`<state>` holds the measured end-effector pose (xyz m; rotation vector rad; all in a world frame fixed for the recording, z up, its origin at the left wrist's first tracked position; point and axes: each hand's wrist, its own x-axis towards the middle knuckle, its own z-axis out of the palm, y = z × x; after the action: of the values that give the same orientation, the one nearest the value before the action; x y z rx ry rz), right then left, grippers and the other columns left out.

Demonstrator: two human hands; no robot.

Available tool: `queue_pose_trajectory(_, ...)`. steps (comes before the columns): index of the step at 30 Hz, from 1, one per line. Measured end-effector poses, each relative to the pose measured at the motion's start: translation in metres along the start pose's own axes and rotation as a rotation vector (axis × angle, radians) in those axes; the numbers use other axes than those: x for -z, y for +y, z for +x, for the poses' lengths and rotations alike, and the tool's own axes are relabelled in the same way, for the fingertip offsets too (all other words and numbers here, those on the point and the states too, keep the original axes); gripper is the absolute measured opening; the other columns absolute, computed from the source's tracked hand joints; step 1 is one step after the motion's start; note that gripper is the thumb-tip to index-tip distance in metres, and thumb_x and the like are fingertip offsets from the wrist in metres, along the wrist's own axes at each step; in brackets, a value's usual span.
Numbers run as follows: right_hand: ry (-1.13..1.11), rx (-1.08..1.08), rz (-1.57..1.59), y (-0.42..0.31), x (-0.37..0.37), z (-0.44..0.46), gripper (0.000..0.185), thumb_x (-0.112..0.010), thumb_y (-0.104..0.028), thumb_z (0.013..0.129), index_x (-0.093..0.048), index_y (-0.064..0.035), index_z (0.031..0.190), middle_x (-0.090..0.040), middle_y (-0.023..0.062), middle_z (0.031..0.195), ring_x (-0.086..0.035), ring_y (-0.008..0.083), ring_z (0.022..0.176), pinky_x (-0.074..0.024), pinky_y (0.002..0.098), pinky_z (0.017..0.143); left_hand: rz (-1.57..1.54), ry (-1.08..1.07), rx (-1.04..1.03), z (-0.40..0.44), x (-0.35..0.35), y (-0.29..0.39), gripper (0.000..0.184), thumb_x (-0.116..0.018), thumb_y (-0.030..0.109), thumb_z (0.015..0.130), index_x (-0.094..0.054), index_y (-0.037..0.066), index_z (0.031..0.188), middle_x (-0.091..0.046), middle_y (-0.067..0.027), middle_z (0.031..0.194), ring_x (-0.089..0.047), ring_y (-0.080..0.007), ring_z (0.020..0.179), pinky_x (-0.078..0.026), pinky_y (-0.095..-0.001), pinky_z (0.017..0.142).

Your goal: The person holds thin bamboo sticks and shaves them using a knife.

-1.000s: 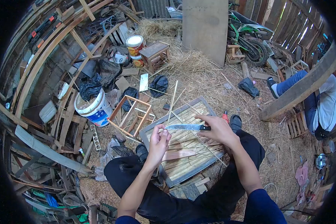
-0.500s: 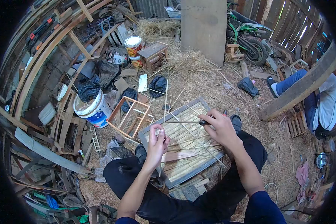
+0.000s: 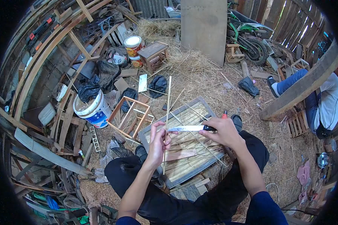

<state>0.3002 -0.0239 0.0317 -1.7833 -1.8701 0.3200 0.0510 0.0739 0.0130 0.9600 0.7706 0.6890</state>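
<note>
My left hand (image 3: 159,144) is closed around a long thin strip (image 3: 168,97), probably bamboo, which stands nearly upright and sticks out above and below the fingers. In my right hand (image 3: 225,131) is a knife (image 3: 187,128) by its black handle. Its blade points left, with the tip at the strip beside my left fingers. Below both hands a grey-framed slatted panel (image 3: 195,171) lies tilted between my legs. Several thin strips and a flat piece of wood (image 3: 180,155) rest on it. A red tip (image 3: 224,114) shows just beyond my right hand.
A small wooden frame (image 3: 138,102) and a white-and-blue bucket (image 3: 97,112) stand at the left. Farther back are paint cans (image 3: 133,45), a stool (image 3: 154,48) and a motorbike (image 3: 253,48). At the right, a seated person (image 3: 328,101) is partly behind a curved beam (image 3: 300,88).
The knife has turned so that the flat of its blade now shows. The strip in my left hand has shifted slightly and stands a little taller in view.
</note>
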Motion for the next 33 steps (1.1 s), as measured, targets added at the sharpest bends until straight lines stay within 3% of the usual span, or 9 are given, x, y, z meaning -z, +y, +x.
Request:
queue_pose_trajectory(6, 0.016, 0.097, 0.033, -0.002, -0.013, -0.001, 0.036, -0.069, -0.041, 0.088, -0.073, -0.0078, 0.100, -0.069, 0.0100, 0.082, -0.067, 0.0290, 0.072, -0.0511, 0.0395, 0.063, 0.023, 0.074, 0.015, -0.007, -0.003, 0.007, 0.046, -0.040, 0.049, 0.102, -0.045, 0.012, 0.130, -0.059, -0.0069, 0.095, -0.040, -0.0073, 0.064, -0.030, -0.0215, 0.055)
queue_pose_trajectory(9, 0.006, 0.154, 0.015, -0.007, -0.016, 0.001, 0.034, -0.071, -0.040, 0.087, -0.073, -0.0086, 0.100, -0.067, 0.0086, 0.079, -0.066, 0.0279, 0.068, -0.0501, 0.0385, 0.060, 0.001, 0.119, 0.083, -0.004, 0.003, 0.000, 0.044, -0.045, 0.048, 0.101, -0.053, 0.009, 0.121, -0.056, -0.0025, 0.089, -0.042, -0.0065, 0.064, -0.028, -0.0209, 0.053)
queue_pose_trajectory(13, 0.025, 0.208, -0.015, -0.017, -0.017, 0.004, 0.033, -0.069, -0.042, 0.088, -0.073, -0.0107, 0.097, -0.063, 0.0076, 0.073, -0.065, 0.0279, 0.063, -0.0522, 0.0391, 0.059, 0.216, 0.050, 0.027, -0.008, 0.000, 0.000, 0.039, -0.051, 0.043, 0.101, -0.061, 0.006, 0.106, -0.052, 0.0025, 0.080, -0.040, -0.0052, 0.057, -0.027, -0.0212, 0.048)
queue_pose_trajectory(19, 0.070, 0.272, -0.062, -0.018, -0.019, 0.011, 0.032, -0.070, -0.043, 0.087, -0.073, -0.0111, 0.094, -0.061, 0.0065, 0.069, -0.064, 0.0265, 0.060, -0.0515, 0.0375, 0.056, 0.155, 0.163, 0.067, -0.008, -0.002, 0.005, 0.040, -0.052, 0.045, 0.101, -0.064, 0.007, 0.100, -0.054, 0.0025, 0.082, -0.039, -0.0036, 0.056, -0.026, -0.0201, 0.049)
queue_pose_trajectory(22, 0.090, 0.263, -0.042, -0.017, -0.024, 0.014, 0.032, -0.076, -0.040, 0.082, -0.074, -0.0108, 0.096, -0.061, 0.0054, 0.071, -0.063, 0.0246, 0.060, -0.0465, 0.0365, 0.053, 0.150, 0.135, 0.022, -0.007, 0.000, 0.006, 0.033, -0.058, 0.037, 0.099, -0.066, 0.006, 0.100, -0.055, 0.0034, 0.078, -0.039, -0.0031, 0.056, -0.026, -0.0196, 0.049)
queue_pose_trajectory(25, 0.116, 0.276, -0.040, -0.016, -0.025, 0.018, 0.032, -0.077, -0.040, 0.081, -0.074, -0.0108, 0.094, -0.061, 0.0051, 0.070, -0.063, 0.0240, 0.060, -0.0462, 0.0361, 0.052, 0.123, 0.087, 0.018, -0.007, 0.000, 0.006, 0.025, -0.066, 0.024, 0.095, -0.066, 0.004, 0.110, -0.058, 0.0033, 0.078, -0.038, -0.0025, 0.057, -0.026, -0.0196, 0.050)
queue_pose_trajectory(28, 0.142, 0.247, -0.064, -0.018, -0.021, 0.020, 0.033, -0.072, -0.042, 0.084, -0.073, -0.0100, 0.091, -0.061, 0.0065, 0.069, -0.064, 0.0260, 0.059, -0.0501, 0.0371, 0.055, 0.071, -0.009, -0.034, -0.007, 0.004, 0.003, 0.031, -0.069, 0.013, 0.092, -0.063, 0.002, 0.120, -0.063, 0.0010, 0.083, -0.038, -0.0020, 0.058, -0.026, -0.0198, 0.050)
queue_pose_trajectory(33, 0.235, 0.263, -0.056, -0.016, -0.022, 0.023, 0.031, -0.075, -0.040, 0.082, -0.073, -0.0095, 0.090, -0.062, 0.0051, 0.070, -0.064, 0.0235, 0.060, -0.0491, 0.0355, 0.054, 0.054, 0.044, -0.032, -0.011, -0.005, 0.009, 0.034, -0.067, 0.013, 0.094, -0.060, 0.000, 0.125, -0.067, -0.0022, 0.088, -0.042, -0.0024, 0.063, -0.032, -0.0189, 0.054)
